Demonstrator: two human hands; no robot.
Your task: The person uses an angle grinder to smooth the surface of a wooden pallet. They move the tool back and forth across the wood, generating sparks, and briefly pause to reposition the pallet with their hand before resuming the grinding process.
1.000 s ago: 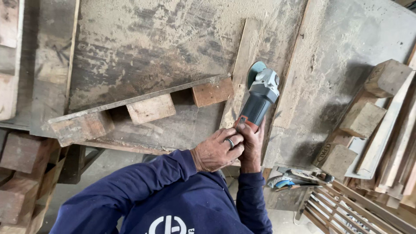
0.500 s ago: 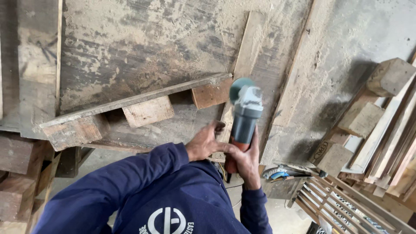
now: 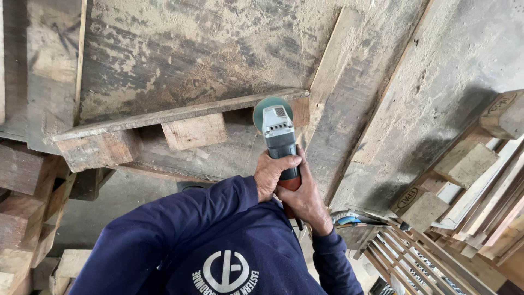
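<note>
Both my hands grip a grey and teal angle grinder (image 3: 279, 134) by its body. My left hand (image 3: 273, 173) wraps the body from the left, and my right hand (image 3: 307, 201) holds the rear end near the red part. The round green disc sits at the right end of a pallet plank (image 3: 174, 116), over its end block (image 3: 300, 111). The plank lies across a worn, dusty wooden board surface (image 3: 191, 49) and has two more blocks under it. My navy blue sleeves fill the bottom of the view.
Stacked wood blocks (image 3: 22, 218) stand at the left. Pallet pieces with blocks (image 3: 469, 164) and slatted frames (image 3: 404, 251) lean at the right. A blue-handled tool (image 3: 346, 218) lies just right of my right wrist.
The grinder has moved left, and its disc now sits at the plank's right end block. My left hand has closed around the grinder's body.
</note>
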